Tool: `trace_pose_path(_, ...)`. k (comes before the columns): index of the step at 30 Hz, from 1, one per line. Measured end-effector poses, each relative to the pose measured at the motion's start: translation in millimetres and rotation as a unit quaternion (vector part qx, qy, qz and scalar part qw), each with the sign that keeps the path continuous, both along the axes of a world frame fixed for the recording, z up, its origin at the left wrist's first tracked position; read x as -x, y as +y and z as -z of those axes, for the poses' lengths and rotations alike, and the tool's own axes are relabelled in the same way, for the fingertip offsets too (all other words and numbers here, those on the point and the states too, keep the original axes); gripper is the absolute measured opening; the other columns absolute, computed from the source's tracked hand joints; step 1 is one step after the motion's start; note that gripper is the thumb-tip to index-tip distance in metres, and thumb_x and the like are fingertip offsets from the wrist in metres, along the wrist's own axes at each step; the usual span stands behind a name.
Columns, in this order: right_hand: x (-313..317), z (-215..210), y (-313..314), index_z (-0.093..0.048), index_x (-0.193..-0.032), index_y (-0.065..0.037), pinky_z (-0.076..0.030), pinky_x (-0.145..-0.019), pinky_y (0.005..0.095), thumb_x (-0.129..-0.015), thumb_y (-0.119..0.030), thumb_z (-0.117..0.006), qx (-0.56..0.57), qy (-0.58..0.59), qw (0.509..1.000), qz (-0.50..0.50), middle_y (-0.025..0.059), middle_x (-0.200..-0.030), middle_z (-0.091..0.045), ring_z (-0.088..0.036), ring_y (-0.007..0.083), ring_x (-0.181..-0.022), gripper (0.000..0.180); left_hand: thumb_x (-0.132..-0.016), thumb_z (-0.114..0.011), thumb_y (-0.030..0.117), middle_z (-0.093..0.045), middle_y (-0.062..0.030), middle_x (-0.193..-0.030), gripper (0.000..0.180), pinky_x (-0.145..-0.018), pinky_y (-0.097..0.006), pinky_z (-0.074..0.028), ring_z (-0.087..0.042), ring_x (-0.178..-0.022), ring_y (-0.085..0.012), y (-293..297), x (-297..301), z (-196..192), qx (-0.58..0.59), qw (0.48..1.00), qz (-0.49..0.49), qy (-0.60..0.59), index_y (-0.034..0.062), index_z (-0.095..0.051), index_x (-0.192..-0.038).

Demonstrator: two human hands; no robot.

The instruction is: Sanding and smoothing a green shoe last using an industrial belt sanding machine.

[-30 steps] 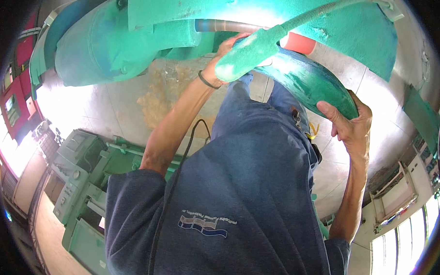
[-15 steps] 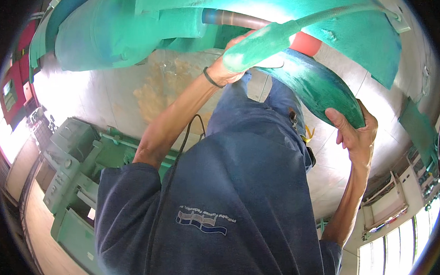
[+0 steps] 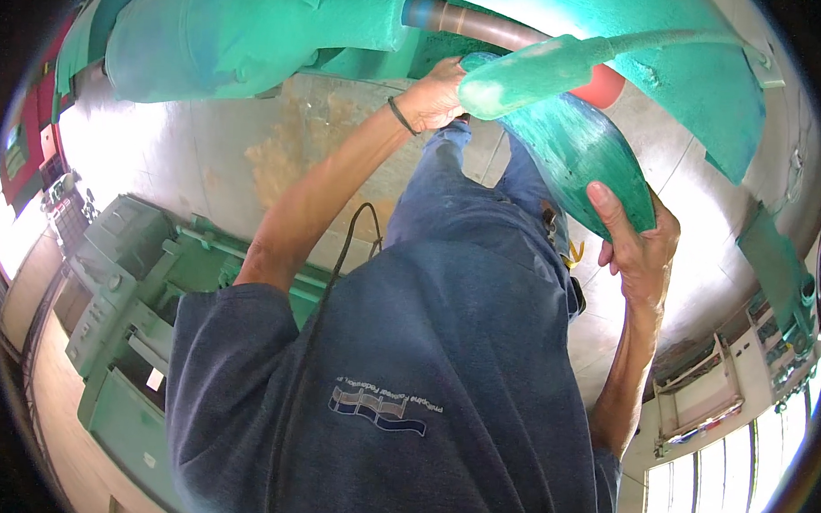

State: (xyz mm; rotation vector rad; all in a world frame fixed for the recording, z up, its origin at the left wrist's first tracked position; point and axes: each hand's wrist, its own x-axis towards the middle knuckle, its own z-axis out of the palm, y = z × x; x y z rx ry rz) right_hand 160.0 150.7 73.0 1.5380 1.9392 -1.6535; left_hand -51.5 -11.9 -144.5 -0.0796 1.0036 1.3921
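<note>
One curved green piece (image 3: 581, 154), bluish at its far end, spans the gap between a worker's two bare hands. The right hand (image 3: 641, 251) is closed around the near end, thumb laid on the upper face; the left hand (image 3: 437, 95) is curled onto the far end, its fingertips hidden behind a green-coated lamp (image 3: 521, 79) that crosses above the piece. A red roller (image 3: 606, 87) sits just past the piece, between the hands; whether the two touch cannot be told. A metal shaft (image 3: 491, 29) runs beyond the left hand from a large green machine (image 3: 255, 43). A dark band (image 3: 403, 117) circles the left wrist.
</note>
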Motion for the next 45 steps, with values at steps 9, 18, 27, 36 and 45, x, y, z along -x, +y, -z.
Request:
trace_pose_path(9, -18, -13, 19, -0.071, -0.099, 0.003, -0.033, -0.036, 0.0229, -0.086, -0.039, -0.082, -0.039, -0.006, 0.999, -0.012, 0.0044, -0.069, -0.065, -0.047, 0.0079, -0.04, 0.046, -0.09, -0.074, 0.003, -0.073, -0.0134, -0.111, 0.033, -0.093, -0.032, -0.059, -0.07, -0.106, -0.021, 18, -19, -19, -0.02, 0.999, -0.015, 0.024, -0.0031, -0.066, -0.121)
trace_pose_path(18, -27, -10, 33, -0.071, -0.1, 0.003, -0.033, -0.036, 0.0227, -0.084, -0.039, -0.083, -0.044, -0.002, 0.999, -0.027, 0.0039, -0.071, -0.065, -0.047, 0.0078, -0.042, 0.047, -0.088, -0.076, 0.002, -0.071, -0.0136, -0.118, 0.047, -0.091, -0.032, -0.06, -0.072, -0.102, -0.0211, 28, -32, -46, -0.035, 0.996, -0.045, 0.062, -0.0007, -0.059, -0.132)
trace_pose_path(27, -41, -9, 41, -0.069, -0.095, 0.003, -0.037, -0.038, 0.023, -0.083, -0.038, -0.084, -0.04, 0.026, 0.999, -0.011, 0.0045, -0.066, -0.063, -0.051, 0.0089, -0.044, 0.045, -0.084, -0.082, 0.007, -0.071, -0.0116, -0.116, 0.06, -0.089, -0.03, -0.059, -0.071, -0.101, -0.0177, 34, -34, -79, -0.144, 0.986, -0.042, 0.071, -0.0034, -0.054, -0.135)
trace_pose_path(36, -54, 5, 54, -0.069, -0.093, 0.002, -0.037, -0.039, 0.0227, -0.08, -0.037, -0.087, -0.027, 0.062, 0.997, -0.024, 0.0043, -0.064, -0.062, -0.053, 0.0094, -0.045, 0.045, -0.074, -0.091, 0.01, -0.07, -0.012, -0.118, 0.084, -0.093, -0.031, -0.055, -0.069, -0.107, -0.0168, 36, -40, -89, -0.149, 0.985, -0.056, 0.063, -0.0073, -0.044, -0.142)
trace_pose_path(45, -59, 10, 56, -0.069, -0.093, 0.002, -0.038, -0.04, 0.0227, -0.079, -0.038, -0.087, -0.037, 0.062, 0.997, -0.022, 0.0038, -0.064, -0.062, -0.054, 0.01, -0.046, 0.046, -0.074, -0.091, 0.012, -0.071, -0.0122, -0.114, 0.087, -0.092, -0.03, -0.055, -0.07, -0.103, -0.0166, 37, -41, -98, -0.121, 0.988, -0.042, 0.091, -0.0092, -0.041, -0.142)
